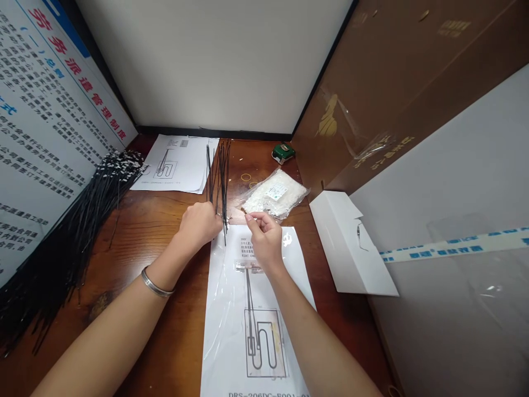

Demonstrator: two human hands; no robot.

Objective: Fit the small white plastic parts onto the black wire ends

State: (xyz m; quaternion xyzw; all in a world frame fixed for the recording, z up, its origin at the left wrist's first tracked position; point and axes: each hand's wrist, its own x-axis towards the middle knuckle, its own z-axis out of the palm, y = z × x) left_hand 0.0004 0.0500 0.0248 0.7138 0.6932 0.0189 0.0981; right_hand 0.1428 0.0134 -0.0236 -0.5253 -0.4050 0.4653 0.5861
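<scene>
My left hand (200, 223) grips a small bundle of thin black wires (219, 173) that stands up and fans away from me over the wooden table (157, 220). My right hand (264, 237) pinches a small pale piece between thumb and forefinger right beside the bundle's lower end; what the piece is I cannot tell. Both hands hover over the top of a printed drawing sheet (252, 309) under clear film. A clear bag of small white parts (275, 196) lies just beyond my right hand.
A large pile of black wires (70, 237) with white tags lies at the left. A second drawing sheet (177, 162) lies at the back. A green-and-white tape dispenser (283, 153), a white folded box (351, 248), brown cardboard (392, 82) on the right.
</scene>
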